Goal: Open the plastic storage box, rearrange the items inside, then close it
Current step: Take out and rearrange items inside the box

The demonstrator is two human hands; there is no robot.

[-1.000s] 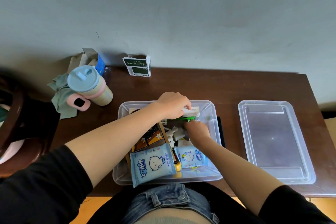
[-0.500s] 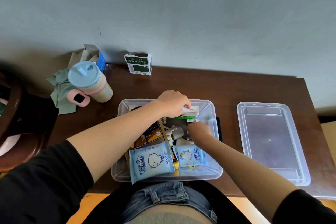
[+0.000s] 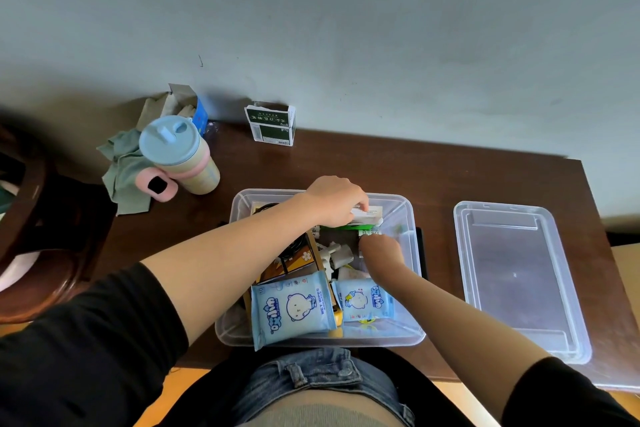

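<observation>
Open plastic storage box (image 3: 408,215) at the bench (image 3: 433,177) near edge; its lid (image 3: 519,281) lies apart to the right. The left hand (image 3: 334,199) pinches a white carton (image 3: 369,215) at the far wall. The right hand (image 3: 381,250) reaches deep among the contents, grip not discernible. Risk: the larger wet-wipes pack (image 3: 294,307) overhangs the near rim and could slip out if jostled.
</observation>
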